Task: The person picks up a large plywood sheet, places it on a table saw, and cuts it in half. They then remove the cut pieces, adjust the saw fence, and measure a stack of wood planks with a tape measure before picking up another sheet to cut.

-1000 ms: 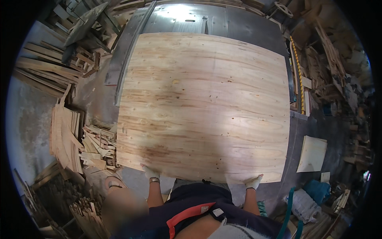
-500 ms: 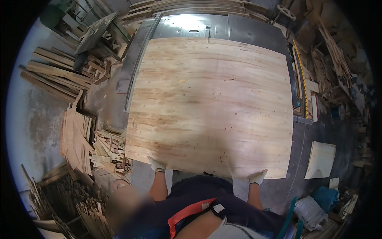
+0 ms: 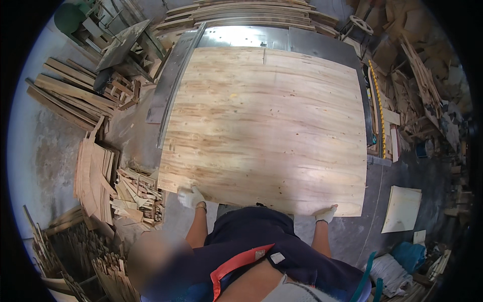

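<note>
A large pale plywood sheet [image 3: 261, 131] with brown streaks and small knots lies flat across a grey metal machine table [image 3: 322, 43]. A short straight cut [image 3: 264, 56] runs into the sheet from its far edge. My left hand [image 3: 191, 197], in a white glove, is at the near edge toward the left corner, its fingers partly bent against the sheet. At the right end of the same edge, my gloved right hand [image 3: 325, 215] grips the plywood with the thumb on top; its other fingers are mostly hidden underneath.
A long metal rail [image 3: 182, 83] borders the table's left side. Scrap wood [image 3: 138, 194] and stacked boards [image 3: 95, 176] lie left on the floor. Long planks [image 3: 251, 11] sit beyond the table. A pale panel [image 3: 401, 209] and sacks [image 3: 392, 274] are at right.
The plywood has slid away from me across the table, and the cut at its far edge has grown longer. My left hand has shifted slightly left and shows more of its glove.
</note>
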The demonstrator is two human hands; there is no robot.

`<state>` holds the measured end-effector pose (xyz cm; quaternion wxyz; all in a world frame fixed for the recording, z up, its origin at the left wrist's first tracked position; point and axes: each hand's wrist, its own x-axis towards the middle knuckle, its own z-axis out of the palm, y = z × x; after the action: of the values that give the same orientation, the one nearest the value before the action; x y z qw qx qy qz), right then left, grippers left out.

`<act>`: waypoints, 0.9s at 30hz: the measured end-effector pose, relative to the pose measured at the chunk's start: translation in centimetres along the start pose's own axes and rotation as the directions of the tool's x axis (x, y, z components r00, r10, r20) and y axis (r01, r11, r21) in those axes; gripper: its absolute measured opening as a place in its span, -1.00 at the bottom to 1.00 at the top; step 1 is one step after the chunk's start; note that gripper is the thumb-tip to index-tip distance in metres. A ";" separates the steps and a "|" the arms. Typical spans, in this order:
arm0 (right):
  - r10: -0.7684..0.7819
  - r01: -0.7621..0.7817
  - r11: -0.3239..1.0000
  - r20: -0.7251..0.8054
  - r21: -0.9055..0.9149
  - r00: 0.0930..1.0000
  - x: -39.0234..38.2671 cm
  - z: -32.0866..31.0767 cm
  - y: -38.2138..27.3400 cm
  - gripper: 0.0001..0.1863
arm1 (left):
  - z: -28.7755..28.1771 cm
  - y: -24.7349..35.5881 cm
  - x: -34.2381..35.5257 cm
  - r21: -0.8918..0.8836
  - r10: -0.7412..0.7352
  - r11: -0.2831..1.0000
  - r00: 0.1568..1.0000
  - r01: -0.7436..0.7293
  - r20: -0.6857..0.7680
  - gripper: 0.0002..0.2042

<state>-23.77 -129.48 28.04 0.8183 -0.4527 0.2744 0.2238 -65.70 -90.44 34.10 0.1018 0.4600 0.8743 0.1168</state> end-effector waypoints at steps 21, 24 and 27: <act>0.016 -0.027 0.994 -0.106 -0.107 0.994 6.2 8.2 -0.8 -0.05 | 3.8 10.2 0.2 0.043 0.805 0.573 0.571 -0.819 0.162 -0.25; 0.006 -0.023 0.990 -0.117 -0.140 0.993 7.7 9.4 -0.8 -0.05 | 4.5 11.7 0.6 0.063 0.796 0.580 0.581 -0.813 0.171 -0.24; -0.005 -0.026 0.984 -0.173 -0.179 0.985 8.6 11.1 -1.0 -0.07 | 5.1 13.4 1.0 0.056 0.805 0.572 0.573 -0.818 0.152 -0.25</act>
<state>-13.95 -119.35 27.96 0.7460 -0.5411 0.3252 0.2120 -54.32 -81.69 33.18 0.0566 0.8206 0.5641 0.0723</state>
